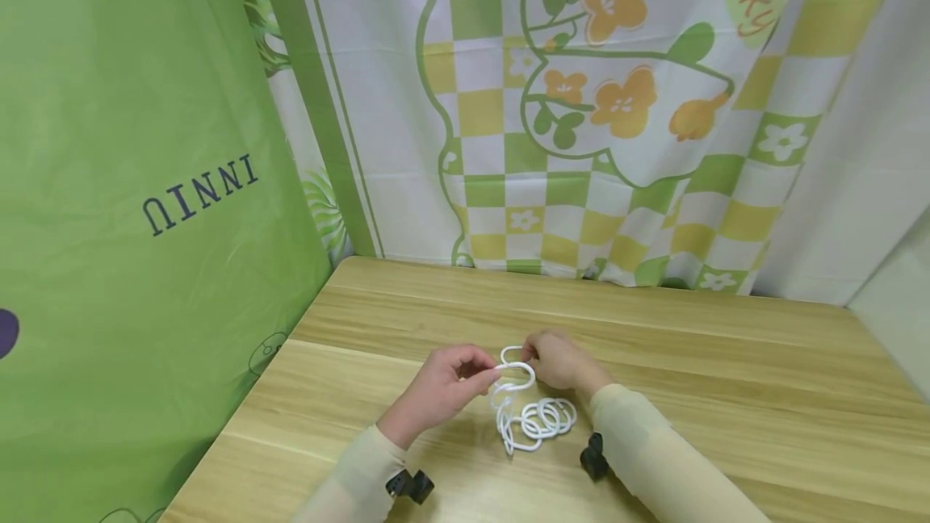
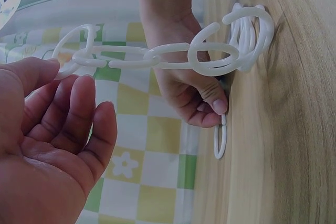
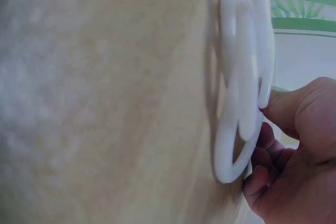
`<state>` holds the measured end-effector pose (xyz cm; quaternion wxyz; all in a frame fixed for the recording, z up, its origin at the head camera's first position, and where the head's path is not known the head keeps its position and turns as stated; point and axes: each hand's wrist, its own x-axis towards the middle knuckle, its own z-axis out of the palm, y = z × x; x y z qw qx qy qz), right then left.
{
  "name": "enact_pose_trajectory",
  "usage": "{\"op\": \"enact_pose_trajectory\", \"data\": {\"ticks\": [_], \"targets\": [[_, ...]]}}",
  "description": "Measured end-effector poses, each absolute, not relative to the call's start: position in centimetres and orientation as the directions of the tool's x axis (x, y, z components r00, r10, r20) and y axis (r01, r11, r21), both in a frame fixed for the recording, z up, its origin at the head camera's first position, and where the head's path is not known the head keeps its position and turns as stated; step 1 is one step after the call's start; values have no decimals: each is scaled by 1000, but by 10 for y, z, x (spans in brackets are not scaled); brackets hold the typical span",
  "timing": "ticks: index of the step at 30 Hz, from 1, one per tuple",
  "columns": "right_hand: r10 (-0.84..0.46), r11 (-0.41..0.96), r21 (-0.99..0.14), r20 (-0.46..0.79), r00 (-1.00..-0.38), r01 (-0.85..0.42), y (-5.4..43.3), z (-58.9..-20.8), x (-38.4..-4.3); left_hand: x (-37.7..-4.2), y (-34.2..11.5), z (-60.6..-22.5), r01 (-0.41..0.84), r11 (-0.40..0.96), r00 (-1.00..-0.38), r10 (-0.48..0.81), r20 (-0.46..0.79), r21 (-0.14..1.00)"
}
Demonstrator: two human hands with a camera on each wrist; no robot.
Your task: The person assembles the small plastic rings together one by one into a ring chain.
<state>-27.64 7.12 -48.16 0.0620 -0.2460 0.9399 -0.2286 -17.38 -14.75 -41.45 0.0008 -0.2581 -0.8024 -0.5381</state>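
My left hand (image 1: 446,387) pinches the end ring (image 2: 91,40) of a chain of white plastic rings between thumb and forefinger. From it the linked rings (image 2: 123,50) hang down to the table. The end ring shows a gap in its loop, as does a lower ring (image 2: 265,19). Farther back, my right hand (image 1: 558,357) is low at the table and pinches a separate-looking white ring (image 2: 220,145); whether it is linked to anything cannot be seen. A small pile of white rings (image 1: 550,418) lies on the table below both hands.
The wooden table (image 1: 349,418) runs back to a checked, flowered curtain (image 1: 483,111). A green cloth (image 1: 145,329) hangs along its left side. Black wrist cameras are strapped at the left (image 1: 410,487) and right (image 1: 594,457) sleeves.
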Motion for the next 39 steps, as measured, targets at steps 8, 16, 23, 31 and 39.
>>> {"op": "enact_pose_trajectory", "data": {"ticks": [8, 16, 23, 31, 39], "targets": [[-497, 782, -428, 9, -868, -453, 71, -486, -274, -180, -147, -427, 425, 300, -866, 409, 288, 854], [-432, 781, -497, 8, -902, -378, 72, -486, -270, -174, -144, -418, 404, 321, -878, 398, 266, 857], [-379, 710, -611, 86, -921, -349, 77, -482, -270, -181, -147, -429, 440, 300, -858, 417, 298, 847], [-317, 681, -672, 87, -944, -291, 83, -484, -271, -183, -147, -432, 419, 284, -857, 438, 272, 862], [-274, 598, -767, 76, -959, -232, 90, -486, -270, -184, -144, -435, 428, 287, -851, 446, 275, 857]]}}
